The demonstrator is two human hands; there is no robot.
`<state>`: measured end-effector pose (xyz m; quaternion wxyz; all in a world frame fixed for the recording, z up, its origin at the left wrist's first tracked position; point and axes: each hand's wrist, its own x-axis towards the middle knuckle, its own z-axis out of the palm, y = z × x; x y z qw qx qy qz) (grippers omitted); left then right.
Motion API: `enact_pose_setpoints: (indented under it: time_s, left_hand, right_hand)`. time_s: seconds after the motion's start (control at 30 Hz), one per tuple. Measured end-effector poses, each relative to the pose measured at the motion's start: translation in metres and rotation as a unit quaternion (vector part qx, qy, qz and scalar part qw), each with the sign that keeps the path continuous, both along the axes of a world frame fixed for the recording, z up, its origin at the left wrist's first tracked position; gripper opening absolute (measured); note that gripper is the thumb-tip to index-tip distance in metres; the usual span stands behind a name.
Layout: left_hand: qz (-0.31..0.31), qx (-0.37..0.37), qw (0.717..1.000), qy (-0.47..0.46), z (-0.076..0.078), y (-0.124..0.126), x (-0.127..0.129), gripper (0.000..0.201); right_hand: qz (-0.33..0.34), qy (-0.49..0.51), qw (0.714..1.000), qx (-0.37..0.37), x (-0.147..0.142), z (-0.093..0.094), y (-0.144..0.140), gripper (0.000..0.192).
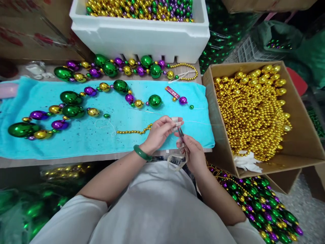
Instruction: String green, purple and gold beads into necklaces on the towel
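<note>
Here, near the front edge of the bench, just above the turquoise towel [101, 135], the two hands meet. The left hand [158, 132], a green bangle [142, 153] on its wrist, pinches something small and pale, with a thin thread [200, 122] running off toward the bench's right edge. The right hand [194, 152] is closed around small scissors [180, 135], whose tips point up at the left fingertips; a loop of clear tape or ribbon hangs below. A short strand of small gold beads [134, 131] lies on the towel just beside the left hand, with a large green, purple and gold garland [73, 108] spread toward the left end.

The blades sit very close to the fingertips, so a slip could nick skin. A misplaced cut might also free the thread and let beads roll off the front edge, perhaps into the cardboard box of gold beads [254, 112].
</note>
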<state>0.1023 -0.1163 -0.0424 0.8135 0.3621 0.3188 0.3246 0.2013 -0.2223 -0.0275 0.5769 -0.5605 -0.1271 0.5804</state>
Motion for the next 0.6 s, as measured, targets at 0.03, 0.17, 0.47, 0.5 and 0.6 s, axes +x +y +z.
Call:
enact_pose_setpoints:
  time_s: [0.03, 0.17, 0.47, 0.5, 0.6]
  left_hand:
    - [0.000, 0.019, 1.000, 0.002, -0.0006, -0.0017, 0.0007, 0.025]
    - [0.017, 0.082, 0.996, 0.021, -0.0042, -0.0059, 0.0027, 0.020]
    - [0.032, 0.092, 0.995, 0.028, -0.0052, -0.0050, 0.0025, 0.017]
    - [0.031, 0.092, 0.995, 0.028, -0.0049, -0.0046, 0.0018, 0.017]
    - [0.026, 0.093, 0.995, 0.036, -0.0047, -0.0040, -0.0004, 0.018]
  right_hand:
    - [-0.019, 0.023, 1.000, -0.005, -0.0005, 0.0006, 0.0017, 0.037]
    - [-0.039, 0.097, 0.994, -0.022, 0.0000, 0.0022, 0.0045, 0.040]
    - [-0.020, 0.140, 0.989, -0.035, -0.0038, -0.0043, 0.0041, 0.040]
    - [-0.019, 0.141, 0.989, -0.034, -0.0037, -0.0049, 0.0046, 0.039]
    - [-0.013, 0.141, 0.989, -0.035, -0.0031, -0.0070, 0.0057, 0.038]
